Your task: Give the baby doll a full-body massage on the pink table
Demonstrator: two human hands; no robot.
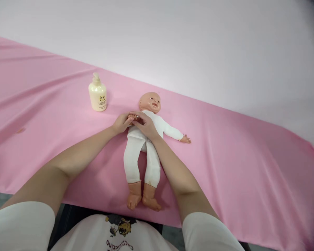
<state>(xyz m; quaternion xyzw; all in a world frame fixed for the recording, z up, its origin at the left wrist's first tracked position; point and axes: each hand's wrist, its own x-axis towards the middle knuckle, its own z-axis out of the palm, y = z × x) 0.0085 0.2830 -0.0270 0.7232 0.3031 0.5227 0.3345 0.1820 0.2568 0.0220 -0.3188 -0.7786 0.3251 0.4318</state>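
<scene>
A baby doll (151, 164) with a white cloth body lies on its back, head away from me and feet toward me. Both my hands meet at the doll's hand (132, 116) on the left side of its chest. My left hand (121, 122) is closed around that small hand from the left. From the right, my right hand (146, 125) closes over it, the fingers touching it and partly hiding it. The doll's other arm (174, 132) stretches out to the right on the cloth.
A cream pump bottle (98, 94) with a small printed picture stands upright, left of the doll's head. Pink cloth (232, 167) with folds covers the table. Behind it rises a white surface (188, 45). The table's front edge runs close to my body.
</scene>
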